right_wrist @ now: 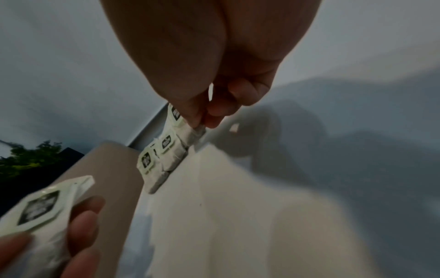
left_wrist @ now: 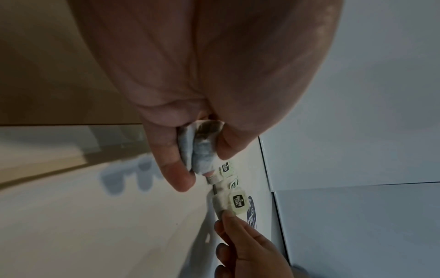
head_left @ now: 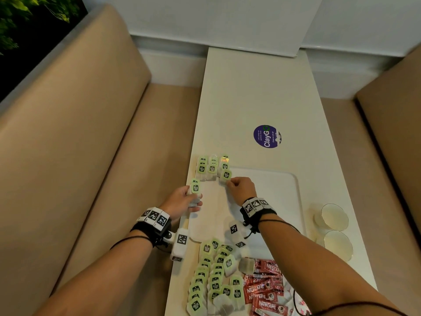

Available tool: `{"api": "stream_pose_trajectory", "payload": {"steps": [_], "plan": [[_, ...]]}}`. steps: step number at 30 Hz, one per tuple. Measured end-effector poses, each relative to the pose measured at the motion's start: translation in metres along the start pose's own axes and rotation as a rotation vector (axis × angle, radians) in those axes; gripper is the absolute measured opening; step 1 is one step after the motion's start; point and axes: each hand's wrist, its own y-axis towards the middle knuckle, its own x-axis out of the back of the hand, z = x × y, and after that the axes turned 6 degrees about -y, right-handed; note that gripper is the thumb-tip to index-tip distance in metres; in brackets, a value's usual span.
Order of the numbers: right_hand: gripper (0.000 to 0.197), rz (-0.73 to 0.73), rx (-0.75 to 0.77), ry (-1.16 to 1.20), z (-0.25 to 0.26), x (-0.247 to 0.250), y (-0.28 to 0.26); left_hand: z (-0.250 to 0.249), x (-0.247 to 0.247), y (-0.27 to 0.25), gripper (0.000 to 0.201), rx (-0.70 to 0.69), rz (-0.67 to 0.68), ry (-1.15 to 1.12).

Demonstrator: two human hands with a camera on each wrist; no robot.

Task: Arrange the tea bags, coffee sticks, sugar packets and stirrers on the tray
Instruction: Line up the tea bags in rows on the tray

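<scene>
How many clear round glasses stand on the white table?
2, both right of the white rectangular tray: one clear glass farther away, the other glass nearer. A third may be hidden behind them.

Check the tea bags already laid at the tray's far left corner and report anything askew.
The arranged tea bags sit in fairly tidy rows, but the nearest right one, pinched by the right hand, lies tilted against its neighbours. The tray looks undamaged; nothing has spilled.

Bare tray [head_left: 273,190] middle; tea bags [head_left: 213,167] perhaps crowding far-left corner.
</scene>
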Motion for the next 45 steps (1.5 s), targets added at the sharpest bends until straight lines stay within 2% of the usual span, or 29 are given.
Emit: {"api": "stream_pose_trajectory", "payload": {"steps": [6,12,19,23,29,31,37,45], "plan": [[0.027,0.029,-0.071,-0.045,0.007,-0.005,0.014,0.0,0.002,-0.003,0.011,-0.051,0.05,-0.001],[0.029,0.016,-0.112,-0.073,0.015,-0.005,0.021,0.001,0.002,-0.001,0.014,-0.068,0.022,-0.004],[0.016,-0.038,-0.146,0.013,0.021,-0.004,0.018,0.004,0.005,-0.001,0.019,-0.068,0.009,-0.012],[0.03,-0.036,-0.098,0.057,0.021,-0.008,0.003,0.002,0.007,0.0,0.018,-0.072,-0.012,-0.032],[0.054,0.15,0.096,0.133,0.015,-0.023,-0.039,0.0,0.01,-0.002,0.018,-0.088,-0.03,-0.002],[0.049,0.2,0.144,0.134,0.015,-0.024,-0.049,0.0,0.011,-0.004,0.019,-0.092,-0.027,0.007],[0.018,0.219,0.238,0.205,0.02,-0.034,-0.06,-0.002,0.005,-0.012,0.018,-0.116,-0.019,0.007],[0.014,0.173,0.223,0.177,0.027,-0.036,-0.053,-0.001,0.008,-0.016,0.017,-0.115,-0.041,-0.061]]}}
